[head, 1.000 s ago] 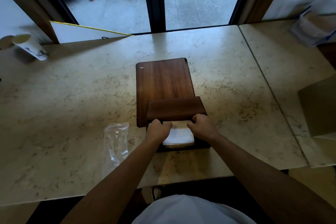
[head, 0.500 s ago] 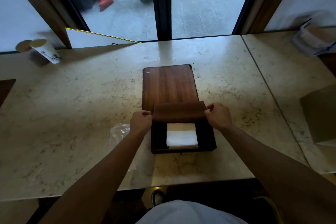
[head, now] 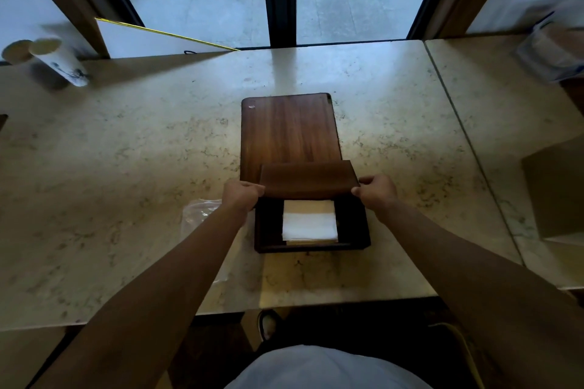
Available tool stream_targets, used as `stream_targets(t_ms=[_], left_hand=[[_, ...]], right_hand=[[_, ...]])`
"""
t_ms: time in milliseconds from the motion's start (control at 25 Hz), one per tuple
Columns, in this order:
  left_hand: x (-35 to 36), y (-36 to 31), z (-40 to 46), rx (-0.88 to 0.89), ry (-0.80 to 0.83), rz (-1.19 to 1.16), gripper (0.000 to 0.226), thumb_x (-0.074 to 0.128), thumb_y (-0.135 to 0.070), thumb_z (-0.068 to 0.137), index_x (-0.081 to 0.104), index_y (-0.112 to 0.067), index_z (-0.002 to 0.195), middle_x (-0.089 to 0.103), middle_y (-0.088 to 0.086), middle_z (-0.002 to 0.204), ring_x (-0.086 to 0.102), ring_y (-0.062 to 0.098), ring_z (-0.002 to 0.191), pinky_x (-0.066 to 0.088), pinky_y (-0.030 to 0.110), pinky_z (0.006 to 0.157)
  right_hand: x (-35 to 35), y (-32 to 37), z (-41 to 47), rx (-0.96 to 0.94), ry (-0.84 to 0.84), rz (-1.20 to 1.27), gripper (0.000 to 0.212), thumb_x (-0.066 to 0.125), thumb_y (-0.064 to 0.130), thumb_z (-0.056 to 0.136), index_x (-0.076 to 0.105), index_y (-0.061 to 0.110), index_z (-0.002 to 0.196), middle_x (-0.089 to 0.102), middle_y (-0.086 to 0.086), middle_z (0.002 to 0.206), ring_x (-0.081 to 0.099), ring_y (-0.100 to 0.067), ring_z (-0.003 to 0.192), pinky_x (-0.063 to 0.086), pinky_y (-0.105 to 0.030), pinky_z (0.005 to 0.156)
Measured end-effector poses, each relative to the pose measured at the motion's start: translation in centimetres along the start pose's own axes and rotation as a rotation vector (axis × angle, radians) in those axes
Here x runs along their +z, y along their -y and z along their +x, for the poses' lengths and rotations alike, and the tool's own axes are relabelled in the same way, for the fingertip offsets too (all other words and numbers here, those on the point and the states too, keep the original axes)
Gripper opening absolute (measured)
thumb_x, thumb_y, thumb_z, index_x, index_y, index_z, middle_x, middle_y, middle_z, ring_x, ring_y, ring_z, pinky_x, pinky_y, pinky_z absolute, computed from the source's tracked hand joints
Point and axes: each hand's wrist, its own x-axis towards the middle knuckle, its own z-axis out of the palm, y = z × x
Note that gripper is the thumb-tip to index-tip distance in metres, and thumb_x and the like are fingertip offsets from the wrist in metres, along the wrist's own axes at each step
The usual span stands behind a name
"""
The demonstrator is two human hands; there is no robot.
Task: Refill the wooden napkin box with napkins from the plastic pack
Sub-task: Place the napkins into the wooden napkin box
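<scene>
Box (head: 311,246): nearward of both hands, napkins (head: 309,224) inside.
Lid (head: 308,178): crosswise, left hand (head: 241,196) and right hand (head: 377,191) pinching its ends.

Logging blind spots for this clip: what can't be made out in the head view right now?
- Plastic pack: mostly behind the left forearm; whether any napkins remain inside is unreadable.
- Far part of the napkin box: covered by the wooden lid both hands hold.
- Napkins: count unreadable.
- Left hand, right hand: fingertips hidden under the lid edge.
- Bag at right: blurred, cut off by the frame.
</scene>
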Motion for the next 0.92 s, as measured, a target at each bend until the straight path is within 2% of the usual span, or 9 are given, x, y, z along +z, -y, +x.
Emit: stream_targets(t_ms=[80,120,240,440,560,640,720,840,920], left_hand=[[0.3,0.0,0.1,-0.018,-0.032,-0.021,0.012,0.074,-0.002,0.084,0.074,-0.011,0.091,0.069,0.006,0.093,0.067,0.026,0.096,0.060,0.041,0.088],[0.4,0.0,0.1,-0.031,-0.042,-0.032,0.021,0.074,-0.001,0.083,0.072,-0.007,0.103,0.069,0.010,0.103,0.067,0.030,0.102,0.059,0.045,0.093],[0.8,-0.2,0.1,-0.037,-0.048,-0.013,0.037,0.072,0.002,0.085,0.066,-0.002,0.121,0.066,0.017,0.121,0.064,0.033,0.113,0.056,0.045,0.098],[0.3,-0.4,-0.4,0.023,-0.040,-0.052,0.035,0.067,0.006,0.086,0.069,-0.008,0.118,0.067,0.011,0.115,0.063,0.025,0.104,0.057,0.037,0.089],[-0.8,-0.1,-0.9,0.092,-0.013,-0.029,0.027,0.064,0.001,0.088,0.073,-0.007,0.112,0.071,0.012,0.105,0.069,0.027,0.096,0.061,0.039,0.083],[-1.5,-0.1,-1.1,0.117,0.024,-0.041,0.020,0.058,-0.002,0.091,0.075,-0.005,0.102,0.072,0.011,0.090,0.069,0.024,0.080,0.060,0.030,0.064],[-2.0,-0.1,-1.6,0.121,0.049,-0.104,0.021,0.054,-0.001,0.090,0.071,-0.004,0.079,0.064,0.008,0.068,0.058,0.019,0.060,0.049,0.023,0.046],[-2.6,0.2,-2.3,0.091,0.090,-0.249,0.017,0.063,-0.007,0.090,0.069,-0.001,0.075,0.060,0.011,0.064,0.055,0.020,0.056,0.045,0.027,0.048],[-2.9,0.9,-2.6,0.124,0.088,-0.153,0.012,0.070,-0.011,0.090,0.074,-0.002,0.082,0.067,0.012,0.071,0.059,0.017,0.057,0.047,0.023,0.048]], right_hand=[[0.0,0.1,0.4,0.070,-0.002,0.065,0.043,0.078,0.006,0.083,0.066,-0.001,0.124,0.071,-0.017,0.119,0.067,-0.031,0.110,0.056,-0.041,0.098],[0.0,0.2,0.6,0.097,0.008,0.097,0.042,0.078,0.004,0.082,0.067,-0.002,0.122,0.071,-0.017,0.118,0.067,-0.031,0.109,0.056,-0.042,0.098],[0.0,0.4,0.6,0.125,0.028,0.161,0.040,0.078,-0.001,0.081,0.069,0.002,0.120,0.072,-0.012,0.115,0.067,-0.024,0.103,0.055,-0.034,0.094],[-0.3,0.0,-0.2,0.078,0.044,0.278,0.037,0.073,-0.007,0.082,0.070,0.008,0.116,0.072,-0.007,0.109,0.068,-0.021,0.100,0.057,-0.035,0.091],[-0.9,-0.7,-0.7,-0.003,0.023,0.317,0.025,0.071,0.003,0.089,0.072,0.008,0.113,0.072,-0.002,0.095,0.068,-0.015,0.086,0.056,-0.028,0.073],[-1.6,-1.0,-1.1,-0.009,0.052,0.407,0.014,0.067,0.013,0.094,0.073,0.006,0.105,0.069,-0.002,0.083,0.063,-0.016,0.076,0.049,-0.026,0.064],[-2.3,-1.2,-1.7,0.000,0.109,0.540,0.016,0.063,0.016,0.096,0.073,0.004,0.091,0.066,-0.007,0.076,0.059,-0.019,0.072,0.048,-0.030,0.063],[-3.3,-1.0,-2.8,0.010,0.160,0.657,0.019,0.063,0.016,0.096,0.072,0.001,0.090,0.068,-0.009,0.075,0.063,-0.018,0.069,0.051,-0.028,0.062],[-3.4,-1.1,-3.5,0.019,0.164,0.637,0.013,0.066,0.012,0.094,0.073,0.001,0.094,0.071,-0.010,0.084,0.067,-0.017,0.075,0.055,-0.024,0.062]])
